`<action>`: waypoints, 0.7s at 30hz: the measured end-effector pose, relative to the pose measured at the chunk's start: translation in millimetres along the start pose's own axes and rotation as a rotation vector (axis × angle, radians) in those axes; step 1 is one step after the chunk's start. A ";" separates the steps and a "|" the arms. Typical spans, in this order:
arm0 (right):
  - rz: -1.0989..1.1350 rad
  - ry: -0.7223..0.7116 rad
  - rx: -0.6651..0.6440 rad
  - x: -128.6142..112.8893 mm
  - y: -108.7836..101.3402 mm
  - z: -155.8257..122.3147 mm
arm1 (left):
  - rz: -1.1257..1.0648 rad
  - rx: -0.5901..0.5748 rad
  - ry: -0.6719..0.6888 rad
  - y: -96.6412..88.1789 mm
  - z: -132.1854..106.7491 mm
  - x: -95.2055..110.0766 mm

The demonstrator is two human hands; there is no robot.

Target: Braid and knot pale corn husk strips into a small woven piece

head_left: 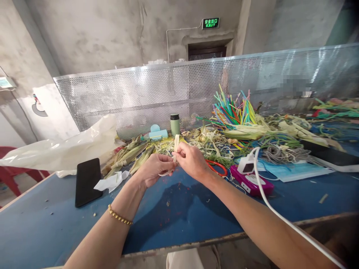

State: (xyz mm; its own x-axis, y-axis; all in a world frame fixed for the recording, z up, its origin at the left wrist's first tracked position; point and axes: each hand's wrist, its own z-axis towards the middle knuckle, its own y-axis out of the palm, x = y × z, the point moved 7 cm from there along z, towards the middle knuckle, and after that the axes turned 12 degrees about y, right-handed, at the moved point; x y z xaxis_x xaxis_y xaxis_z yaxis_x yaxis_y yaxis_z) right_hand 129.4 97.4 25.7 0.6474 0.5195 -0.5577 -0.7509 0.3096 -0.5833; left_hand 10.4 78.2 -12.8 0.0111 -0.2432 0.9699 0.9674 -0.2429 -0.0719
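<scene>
Above the blue table, a pale strip of corn husk [176, 142] stands upright between my two hands. My left hand [157, 168], with a beaded gold bracelet at its wrist, pinches the strip's lower part. Close against it, my right hand [191, 158] has its thumb and fingers closed on the strip a little higher up. A short piece of the strip curls out beneath my left fingers. Behind the hands lies a heap of shredded husk [209, 140]. Whole corn husks [127, 157] are stacked to the left of them.
A black phone [88, 182] and crumpled tissue [111, 182] lie left. Right are red-handled scissors [218, 168], a magenta box [251, 181] with a white cable, a blue mask [300, 171] and coiled cord [286, 153]. A green bottle [175, 125] and coloured sticks [234, 110] stand behind.
</scene>
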 end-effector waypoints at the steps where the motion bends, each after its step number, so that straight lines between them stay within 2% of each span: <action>1: 0.065 0.029 -0.047 2.9 1.7 1.7 | 0.005 0.002 -0.001 -0.1 -0.1 0.2; 7: 0.531 0.210 -0.411 15.2 13.8 2.8 | -0.036 0.006 0.011 -6.0 1.8 -1.1; 10: 0.616 0.294 -0.497 18.9 15.4 1.5 | -0.039 0.010 0.011 -8.8 2.0 -0.7; 14: 0.591 0.300 -0.513 20.7 16.1 3.0 | -0.016 -0.006 0.004 -10.4 1.4 -0.7; 21: 0.424 0.140 -0.358 18.5 13.9 5.8 | -0.057 0.014 -0.001 -14.7 3.3 -5.5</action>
State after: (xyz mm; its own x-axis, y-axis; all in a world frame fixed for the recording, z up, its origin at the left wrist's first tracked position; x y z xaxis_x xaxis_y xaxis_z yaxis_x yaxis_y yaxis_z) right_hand 130.2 116.0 10.7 0.3289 0.4210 -0.8453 -0.8735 -0.2044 -0.4417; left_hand -3.1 86.2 -16.3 -0.0443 -0.2280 0.9726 0.9698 -0.2436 -0.0129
